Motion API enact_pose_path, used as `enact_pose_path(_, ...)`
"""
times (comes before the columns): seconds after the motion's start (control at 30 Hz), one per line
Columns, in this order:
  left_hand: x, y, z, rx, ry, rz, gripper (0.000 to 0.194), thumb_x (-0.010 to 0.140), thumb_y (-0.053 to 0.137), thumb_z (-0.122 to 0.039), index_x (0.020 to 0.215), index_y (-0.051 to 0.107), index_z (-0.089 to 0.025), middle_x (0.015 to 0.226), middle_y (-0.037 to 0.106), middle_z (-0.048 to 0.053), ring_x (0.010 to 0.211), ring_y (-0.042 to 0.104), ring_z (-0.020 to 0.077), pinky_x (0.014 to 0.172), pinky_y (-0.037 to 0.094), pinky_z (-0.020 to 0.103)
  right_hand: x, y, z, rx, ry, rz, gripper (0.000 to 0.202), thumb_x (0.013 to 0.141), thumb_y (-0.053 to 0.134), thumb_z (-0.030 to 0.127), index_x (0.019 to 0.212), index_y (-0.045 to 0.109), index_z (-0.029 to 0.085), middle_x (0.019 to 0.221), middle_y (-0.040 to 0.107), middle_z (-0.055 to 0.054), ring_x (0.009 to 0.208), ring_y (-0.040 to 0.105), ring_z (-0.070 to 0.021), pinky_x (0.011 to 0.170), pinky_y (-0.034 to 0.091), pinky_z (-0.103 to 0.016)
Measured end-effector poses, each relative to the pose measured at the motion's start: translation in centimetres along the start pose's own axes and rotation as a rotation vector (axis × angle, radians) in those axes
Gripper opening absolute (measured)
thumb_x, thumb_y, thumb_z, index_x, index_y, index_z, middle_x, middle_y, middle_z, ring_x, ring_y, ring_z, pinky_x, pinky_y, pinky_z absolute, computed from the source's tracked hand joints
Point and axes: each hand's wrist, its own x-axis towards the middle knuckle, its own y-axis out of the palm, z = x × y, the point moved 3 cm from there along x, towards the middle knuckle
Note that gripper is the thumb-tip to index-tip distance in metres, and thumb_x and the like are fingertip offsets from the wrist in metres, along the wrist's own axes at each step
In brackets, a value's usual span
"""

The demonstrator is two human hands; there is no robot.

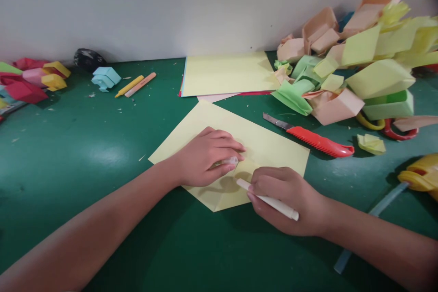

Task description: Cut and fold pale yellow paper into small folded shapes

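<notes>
Illegibly printed peach marker (141, 84), white pen (278, 205) gripped

Tabletop (102, 155) was green, wall (137, 13) pale grey. Working sheet (270, 141) was plain pale yellow; pen (280, 207) off-white, small cap (231, 160) whitish translucent. Paper stack (226, 75) ran pale yellow on top, blue and red at the edges. Cutter (320, 141) had an orange-red handle, grey blade. Round object (89, 59) was black, probably pale-patterned; too blurry to confirm.
</notes>
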Motion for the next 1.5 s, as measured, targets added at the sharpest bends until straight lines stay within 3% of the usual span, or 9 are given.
enact_pose_path(0.37,0.0,-0.1,0.0,0.008,0.000,-0.005,0.030,0.101,0.049,-0.030,0.120,0.070,-0.019,0.131,0.069,0.007,0.121,0.056,0.0274,0.101,0.038,0.045,0.0,-0.1,0.4,0.024,-0.080,0.020,0.017,0.091,0.055,0.010,0.085,0.046,0.022,0.076,0.059,0.000,0.064,0.049,-0.0130,0.056,0.037,-0.026)
enact_pose_path(0.77,0.1,0.0,0.0,0.007,-0.002,0.007,0.029,0.101,0.049,-0.032,0.119,0.070,-0.021,0.131,0.068,0.005,0.122,0.056,0.0285,0.101,0.038,0.047,-0.2,-0.1,-0.4,0.020,0.086,-0.028,0.016,0.092,0.055,0.013,0.081,0.048,0.022,0.071,0.053,0.002,0.059,0.047,-0.0119,0.056,0.034,-0.026)
enact_pose_path(0.9,-0.2,-0.5,-0.1,0.048,0.098,-0.110,0.028,0.100,0.048,-0.028,0.119,0.067,-0.019,0.127,0.070,0.009,0.115,0.062,0.0265,0.095,0.045,0.045,-0.1,-0.4,-0.4,0.060,0.094,-0.044,0.016,0.090,0.056,0.011,0.082,0.048,0.022,0.070,0.053,0.002,0.060,0.046,-0.0115,0.056,0.035,-0.026)
enact_pose_path(1.03,-1.4,-1.3,-2.1,0.128,0.326,-0.347,0.027,0.098,0.045,-0.025,0.110,0.066,-0.013,0.106,0.074,0.013,0.094,0.068,0.0240,0.079,0.054,0.040,0.0,-0.5,-0.5,0.116,0.078,-0.036,0.017,0.088,0.055,0.008,0.083,0.048,0.022,0.073,0.053,0.003,0.062,0.047,-0.0111,0.057,0.036,-0.025)
enact_pose_path(1.17,-2.3,0.3,-6.1,0.267,0.498,-0.186,0.032,0.099,0.042,-0.026,0.096,0.071,-0.012,0.098,0.075,0.011,0.088,0.071,0.0228,0.075,0.060,0.036,0.1,-0.4,-0.6,0.127,0.107,-0.034,0.017,0.088,0.055,0.009,0.081,0.048,0.022,0.072,0.052,0.002,0.061,0.045,-0.0115,0.056,0.035,-0.026)
enact_pose_path(1.2,-2.5,1.0,-7.0,0.323,0.491,-0.127,0.032,0.098,0.043,-0.023,0.097,0.073,-0.013,0.104,0.076,0.009,0.090,0.071,0.0217,0.082,0.061,0.034,0.1,-0.5,-0.6,0.128,0.117,-0.036,0.016,0.089,0.055,0.010,0.080,0.048,0.021,0.071,0.052,0.002,0.061,0.045,-0.0116,0.056,0.035,-0.026)
enact_pose_path(1.3,-2.9,2.6,-8.7,0.408,0.393,-0.130,0.029,0.095,0.047,-0.018,0.100,0.075,-0.009,0.104,0.076,0.013,0.095,0.072,0.0251,0.093,0.061,0.038,0.2,-0.5,-0.5,0.131,0.135,-0.049,0.015,0.091,0.055,0.013,0.080,0.049,0.021,0.071,0.053,0.002,0.060,0.046,-0.0116,0.056,0.036,-0.026)
enact_pose_path(1.4,-3.2,3.6,-9.1,0.434,0.259,-0.139,0.031,0.093,0.049,-0.018,0.107,0.072,-0.003,0.109,0.074,0.020,0.102,0.072,0.0297,0.098,0.059,0.044,0.3,-0.6,-0.3,0.136,0.149,-0.055,0.015,0.092,0.054,0.014,0.079,0.050,0.021,0.070,0.053,0.002,0.059,0.045,-0.0113,0.055,0.036,-0.026)
enact_pose_path(1.5,-3.4,4.0,-9.2,0.476,0.250,-0.153,0.028,0.092,0.053,-0.017,0.108,0.071,-0.001,0.110,0.074,0.022,0.103,0.072,0.0308,0.100,0.058,0.046,0.3,-0.7,-0.3,0.133,0.158,-0.053,0.016,0.093,0.054,0.015,0.079,0.051,0.021,0.069,0.053,0.002,0.058,0.045,-0.0114,0.054,0.036,-0.026)
